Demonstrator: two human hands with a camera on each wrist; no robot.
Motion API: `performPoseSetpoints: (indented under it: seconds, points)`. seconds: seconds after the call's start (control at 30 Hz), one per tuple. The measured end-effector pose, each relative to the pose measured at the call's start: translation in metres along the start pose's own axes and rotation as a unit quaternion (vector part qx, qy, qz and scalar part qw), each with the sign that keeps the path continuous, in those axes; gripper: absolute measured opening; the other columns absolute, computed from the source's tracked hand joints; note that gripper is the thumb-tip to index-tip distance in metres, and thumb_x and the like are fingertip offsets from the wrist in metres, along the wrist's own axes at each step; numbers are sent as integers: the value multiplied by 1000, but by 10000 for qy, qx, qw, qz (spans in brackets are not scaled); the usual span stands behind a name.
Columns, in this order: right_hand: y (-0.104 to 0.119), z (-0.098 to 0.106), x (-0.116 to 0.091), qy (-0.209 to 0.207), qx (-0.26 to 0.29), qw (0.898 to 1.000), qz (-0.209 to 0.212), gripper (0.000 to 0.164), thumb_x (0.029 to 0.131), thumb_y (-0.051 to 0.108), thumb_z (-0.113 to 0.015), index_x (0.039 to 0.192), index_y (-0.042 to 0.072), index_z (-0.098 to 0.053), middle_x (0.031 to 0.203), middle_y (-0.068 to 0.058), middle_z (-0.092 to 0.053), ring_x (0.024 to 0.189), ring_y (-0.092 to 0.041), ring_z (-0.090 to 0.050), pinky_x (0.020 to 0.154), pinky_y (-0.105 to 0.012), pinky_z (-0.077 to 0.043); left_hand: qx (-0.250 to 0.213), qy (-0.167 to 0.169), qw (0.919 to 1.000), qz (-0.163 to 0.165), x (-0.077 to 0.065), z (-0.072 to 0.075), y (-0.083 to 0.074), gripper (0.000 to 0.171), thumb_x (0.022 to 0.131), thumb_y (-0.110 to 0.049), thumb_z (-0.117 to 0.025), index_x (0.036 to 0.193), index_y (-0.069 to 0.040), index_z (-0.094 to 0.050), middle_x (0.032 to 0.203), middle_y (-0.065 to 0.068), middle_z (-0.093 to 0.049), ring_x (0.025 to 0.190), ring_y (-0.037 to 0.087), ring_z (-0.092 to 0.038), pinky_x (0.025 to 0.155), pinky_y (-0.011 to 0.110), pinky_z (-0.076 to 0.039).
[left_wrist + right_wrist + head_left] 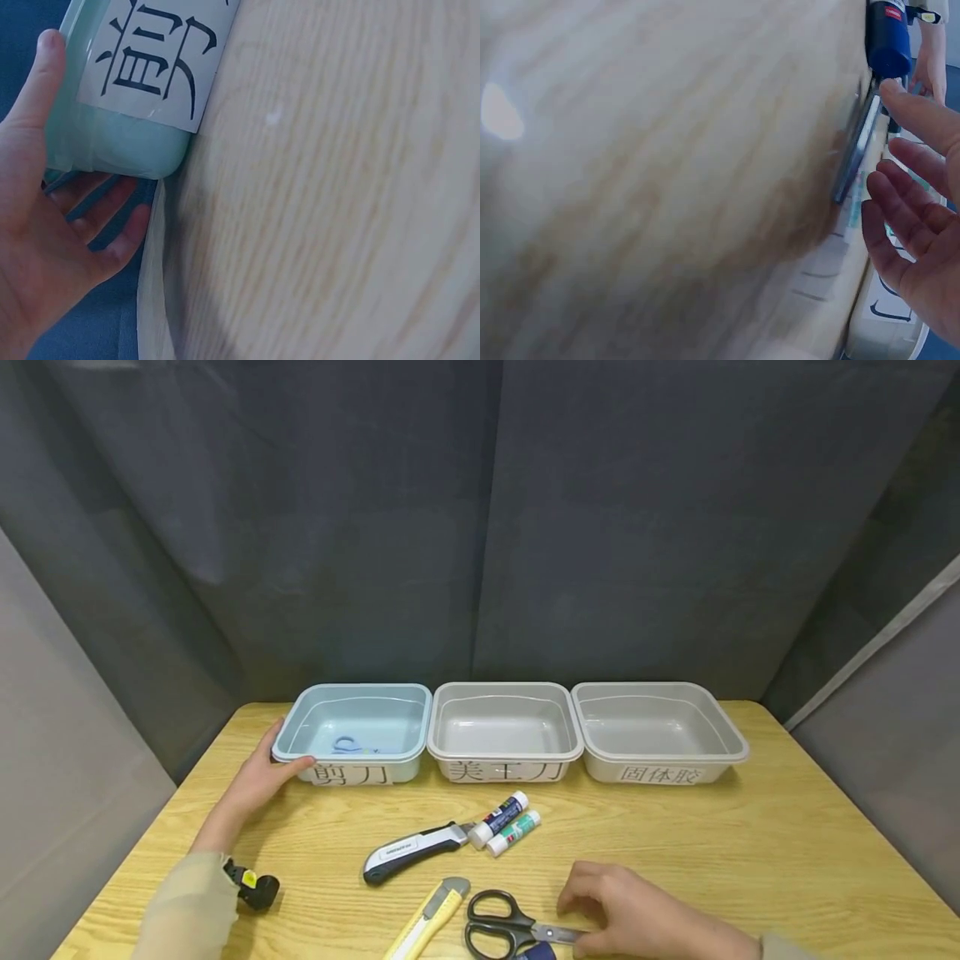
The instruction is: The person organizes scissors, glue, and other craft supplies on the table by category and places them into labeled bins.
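Found nearest: scissors [527,930], lying flat on the wooden table [675,827], with black looped handles and slim steel blades pointing right. Held the right hand [630,910] just at the blade tips, fingers loosely bent, released. Farther back, gripped the pale-blue bin [407,768], black characters on its white label [350,774], by its near left corner with the left hand [258,777].
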State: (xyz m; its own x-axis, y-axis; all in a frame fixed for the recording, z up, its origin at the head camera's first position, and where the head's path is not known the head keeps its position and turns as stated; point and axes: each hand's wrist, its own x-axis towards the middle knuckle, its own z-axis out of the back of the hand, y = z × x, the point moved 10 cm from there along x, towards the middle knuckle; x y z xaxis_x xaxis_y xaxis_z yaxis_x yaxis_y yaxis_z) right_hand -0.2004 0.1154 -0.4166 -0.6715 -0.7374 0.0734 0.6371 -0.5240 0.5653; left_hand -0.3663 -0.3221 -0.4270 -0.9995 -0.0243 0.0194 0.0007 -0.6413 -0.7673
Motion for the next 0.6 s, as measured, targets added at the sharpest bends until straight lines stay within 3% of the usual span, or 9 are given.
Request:
performPoseSetpoints:
  seconds: [0.23,0.37,0.6]
  points:
    - [-13,-14,0,522,456,9948,-746,26,72,30,-74,96,25,-65,81,19,-51,68,4,-46,57,-15,-42,47,45,10000,33,0,-1,-1,102,81,-45,-64,146,-13,8,151,22,-3,135,44,-11,104,62,-14]
    - [-14,-14,1,476,458,9955,-681,24,74,31,-73,96,23,-66,80,18,-50,66,4,-45,55,-15,-42,46,51,10000,24,0,-1,-1,102,81,-45,-63,146,-13,8,151,23,-3,135,45,-11,104,62,-14]
    - [-6,-8,3,25,141,9999,-54,17,75,22,-73,91,17,-70,81,17,-52,66,7,-46,55,-12,-43,60,34,10000,38,0,-1,0,102,81,-46,-63,146,-14,9,151,22,-2,135,44,-11,104,62,-14]
